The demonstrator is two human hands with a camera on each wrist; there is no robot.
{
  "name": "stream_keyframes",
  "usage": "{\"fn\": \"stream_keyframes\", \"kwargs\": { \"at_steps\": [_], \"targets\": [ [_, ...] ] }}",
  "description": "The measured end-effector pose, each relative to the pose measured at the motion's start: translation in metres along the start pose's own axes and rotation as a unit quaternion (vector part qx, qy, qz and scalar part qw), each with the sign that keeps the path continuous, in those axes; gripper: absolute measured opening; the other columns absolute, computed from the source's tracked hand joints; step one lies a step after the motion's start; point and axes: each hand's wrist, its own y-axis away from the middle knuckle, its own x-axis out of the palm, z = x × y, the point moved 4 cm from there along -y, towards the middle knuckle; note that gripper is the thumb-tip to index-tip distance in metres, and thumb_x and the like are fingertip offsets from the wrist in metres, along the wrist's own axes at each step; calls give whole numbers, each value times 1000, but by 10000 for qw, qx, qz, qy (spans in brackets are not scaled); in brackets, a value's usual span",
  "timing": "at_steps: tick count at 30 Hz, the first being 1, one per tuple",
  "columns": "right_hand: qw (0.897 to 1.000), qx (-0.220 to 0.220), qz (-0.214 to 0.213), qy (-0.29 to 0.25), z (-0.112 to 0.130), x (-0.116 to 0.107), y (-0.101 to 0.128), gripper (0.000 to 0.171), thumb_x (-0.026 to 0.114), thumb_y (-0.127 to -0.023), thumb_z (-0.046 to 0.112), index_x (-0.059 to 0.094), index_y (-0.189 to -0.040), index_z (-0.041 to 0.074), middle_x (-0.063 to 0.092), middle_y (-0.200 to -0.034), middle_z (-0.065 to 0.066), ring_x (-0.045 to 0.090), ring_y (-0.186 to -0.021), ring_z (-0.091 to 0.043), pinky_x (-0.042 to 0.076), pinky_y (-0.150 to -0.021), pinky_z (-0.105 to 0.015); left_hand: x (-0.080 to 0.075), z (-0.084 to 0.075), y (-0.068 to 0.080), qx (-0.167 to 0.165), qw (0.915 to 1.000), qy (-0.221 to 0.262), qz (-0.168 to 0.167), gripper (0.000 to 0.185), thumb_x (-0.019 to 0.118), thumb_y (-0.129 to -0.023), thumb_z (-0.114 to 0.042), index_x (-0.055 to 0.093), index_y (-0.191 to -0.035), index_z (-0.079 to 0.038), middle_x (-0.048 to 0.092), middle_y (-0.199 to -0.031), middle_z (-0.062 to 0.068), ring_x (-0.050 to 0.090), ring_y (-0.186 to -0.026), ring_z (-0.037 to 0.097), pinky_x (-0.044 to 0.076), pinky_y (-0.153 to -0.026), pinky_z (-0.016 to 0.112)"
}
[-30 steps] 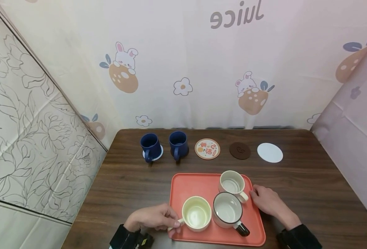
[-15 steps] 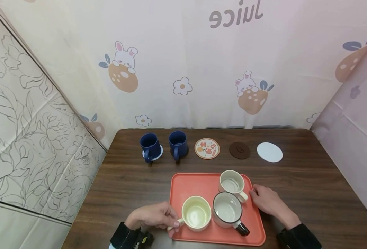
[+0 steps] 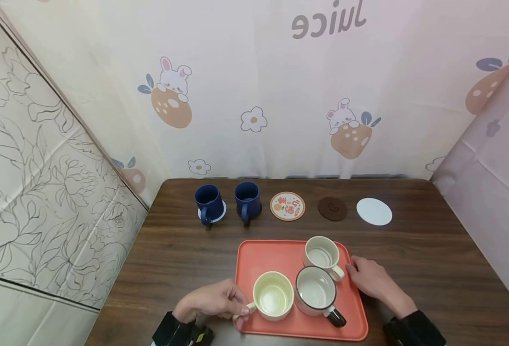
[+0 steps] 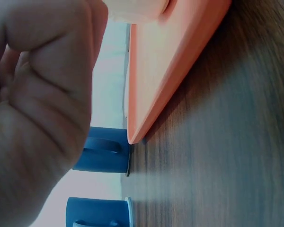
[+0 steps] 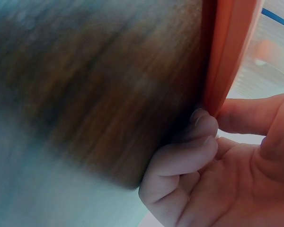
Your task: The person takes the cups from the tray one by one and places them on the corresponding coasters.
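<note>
My left hand (image 3: pixel 215 302) pinches the handle of a pale yellow mug (image 3: pixel 273 294), which is upright at the front left of a coral-red tray (image 3: pixel 269 254). Beside that mug on the tray is a white mug with a black rim and black handle (image 3: pixel 316 290). Behind it stands a cream mug (image 3: pixel 321 254). My right hand (image 3: pixel 373 278) grips the tray's right edge; in the right wrist view, thumb and curled fingers (image 5: pixel 180 158) meet at the tray's rim. The left wrist view shows my palm, with the handle hidden from that side.
Along the back of the wooden table (image 3: pixel 172 269), a blue mug (image 3: pixel 208 201) sits on a white coaster, with another blue mug (image 3: pixel 247 196) on a dark coaster. To their right lie a patterned coaster (image 3: pixel 287 206), a brown coaster (image 3: pixel 333 209) and a white coaster (image 3: pixel 374 211). Printed curtains hang behind.
</note>
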Motion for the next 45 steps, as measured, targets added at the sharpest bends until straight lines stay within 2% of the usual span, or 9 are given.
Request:
{"fn": "stream_keyframes", "kwargs": {
  "at_steps": [4, 9, 18, 21, 25, 27, 32, 38, 45],
  "targets": [
    [10000, 15, 9, -16, -1, 1, 0, 20, 52, -108, 18, 59, -94, 7, 50, -72, -4, 52, -63, -20, 39, -59, -35, 2, -3, 1, 197, 9998, -50, 25, 31, 58, -106, -5, 63, -99, 25, 50, -82, 48, 31, -45, 4, 25, -45, 21],
    [10000, 37, 47, -14, -1, 1, 0, 20, 52, -108, 18, 60, -95, 6, 50, -73, -5, 52, -63, -19, 39, -60, -35, 1, -4, 1, 234, 9997, -28, -64, 30, 57, -107, -3, 63, -100, 26, 49, -84, 51, 35, -45, 4, 28, -46, 20],
    [10000, -1, 41, 3, -1, 1, 1, 21, 51, -109, 19, 60, -94, 6, 51, -73, -5, 52, -64, -19, 40, -60, -36, -3, -11, 2, -24, 9967, 20, -810, 32, 62, -106, -9, 67, -107, 22, 51, -91, 50, 46, -51, 7, 36, -50, 20],
    [10000, -7, 44, 30, 0, 1, 1, 21, 52, -109, 19, 60, -94, 6, 51, -73, -5, 52, -64, -19, 40, -60, -36, -3, -15, 0, -14, 9947, 77, -1028, 33, 64, -106, -10, 66, -108, 23, 58, -90, 46, 47, -51, 8, 34, -47, 20],
    [10000, 1, 61, 34, 0, 1, 0, 20, 52, -109, 18, 60, -94, 7, 51, -73, -5, 52, -64, -20, 40, -61, -36, -2, -20, -4, -24, 9906, 26, -1365, 32, 66, -105, -11, 68, -103, 21, 68, -80, 26, 47, -49, 7, 31, -44, 20],
    [10000, 13, 66, 33, 0, 1, 0, 21, 52, -109, 19, 60, -94, 7, 51, -73, -5, 52, -64, -20, 40, -60, -36, -2, -22, -6, -7, 9879, -45, -1549, 31, 67, -104, -12, 70, -101, 19, 70, -78, 22, 48, -49, 7, 31, -44, 20],
    [10000, 22, 60, 52, -1, 1, 0, 21, 52, -109, 19, 60, -94, 7, 51, -73, -4, 52, -64, -19, 40, -60, -36, -4, -27, -17, 50, 9813, -87, -1923, 30, 66, -105, -11, 70, -104, 18, 72, -86, 28, 54, -50, 7, 37, -46, 19],
    [10000, 13, 58, 42, 1, 0, 0, 21, 52, -109, 19, 60, -95, 6, 51, -73, -5, 52, -64, -20, 40, -60, -36, -7, -34, -32, 220, 9709, 10, -2384, 28, 67, -104, -9, 69, -107, 19, 77, -86, 17, 60, -54, 10, 41, -48, 19],
    [9999, 65, 93, -22, 0, 0, 1, 20, 52, -108, 18, 60, -96, 6, 52, -73, -5, 53, -63, -20, 41, -60, -35, -11, -39, -48, 378, 9597, -16, -2784, 25, 68, -104, -11, 73, -109, 14, 76, -90, 19, 61, -58, 14, 45, -51, 20]
  ]
}}
